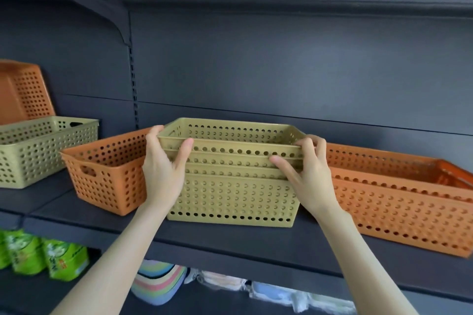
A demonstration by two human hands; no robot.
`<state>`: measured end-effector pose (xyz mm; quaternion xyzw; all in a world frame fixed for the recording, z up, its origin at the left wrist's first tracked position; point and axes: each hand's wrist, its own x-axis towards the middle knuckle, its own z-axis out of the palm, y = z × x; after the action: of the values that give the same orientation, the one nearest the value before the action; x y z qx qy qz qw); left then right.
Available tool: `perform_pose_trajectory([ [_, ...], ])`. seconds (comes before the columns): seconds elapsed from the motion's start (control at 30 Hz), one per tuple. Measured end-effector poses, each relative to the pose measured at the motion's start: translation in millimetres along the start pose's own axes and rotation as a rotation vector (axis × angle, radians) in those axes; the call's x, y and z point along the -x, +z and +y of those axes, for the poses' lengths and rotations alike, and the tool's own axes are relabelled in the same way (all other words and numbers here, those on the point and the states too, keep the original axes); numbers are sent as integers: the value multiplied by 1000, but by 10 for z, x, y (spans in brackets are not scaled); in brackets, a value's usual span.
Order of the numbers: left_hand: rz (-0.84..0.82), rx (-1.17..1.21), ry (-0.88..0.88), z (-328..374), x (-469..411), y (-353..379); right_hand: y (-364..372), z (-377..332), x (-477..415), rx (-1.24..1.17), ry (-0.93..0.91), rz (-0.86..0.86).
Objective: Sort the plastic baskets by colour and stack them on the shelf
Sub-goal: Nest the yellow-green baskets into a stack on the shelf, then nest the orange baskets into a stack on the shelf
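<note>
Both your hands, left hand (163,169) and right hand (305,174), pinch the green stack (230,186) rims at its short ends on the shelf (230,240); another green basket (33,151) sits far left, nearer your left.

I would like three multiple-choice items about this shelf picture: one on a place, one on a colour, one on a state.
1. Where does the single orange basket stand?
A. left of the held stack
B. on top of it
C. on the lower shelf

2. What colour is the nested stack between the hands?
A. orange
B. olive-tan
C. blue

3. How is the stack held?
A. left hand only
B. right hand only
C. both hands

Answers: 1 A, it sits beside the left hand; 2 B, its walls are olive-tan; 3 C, each hand grips one end of the rims.
</note>
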<state>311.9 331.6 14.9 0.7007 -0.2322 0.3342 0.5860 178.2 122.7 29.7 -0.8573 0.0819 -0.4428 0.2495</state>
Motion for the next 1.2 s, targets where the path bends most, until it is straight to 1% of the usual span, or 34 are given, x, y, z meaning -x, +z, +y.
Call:
perform_pose_trajectory([
  [0.27,-153,-104,-99,7,-112,46,63,-15,-110,96,97,-38],
  [0.37,-233,-235,-94,53,-123,-78,16,-7,-104,157,102,-59],
  [0.43,-280,-377,-62,65,-150,-200,-25,-22,-74,231,51,-44],
  [0.5,-278,-503,23,50,-158,-358,-56,-91,-33,245,-40,-9],
  [0.6,-259,-631,125,-64,-116,-633,-50,-305,25,158,-179,45],
  [0.77,-298,-734,174,-485,-115,-1074,178,-796,152,8,-210,-7],
  [0.87,-388,-735,216,-692,-204,-1236,444,-1038,226,-63,-227,-40],
  [0.93,-448,-705,245,-800,-273,-1287,672,-1176,277,-96,-207,-79],
  [1.0,-471,-660,321,-908,-337,-1322,923,-1298,332,-131,-174,-128],
  [1.1,-489,-518,407,-1054,-451,-1458,1322,-1488,420,-180,-85,-174],
  [1.2,-508,-331,412,-1170,-524,-1687,1721,-1674,469,-260,14,-180],
])
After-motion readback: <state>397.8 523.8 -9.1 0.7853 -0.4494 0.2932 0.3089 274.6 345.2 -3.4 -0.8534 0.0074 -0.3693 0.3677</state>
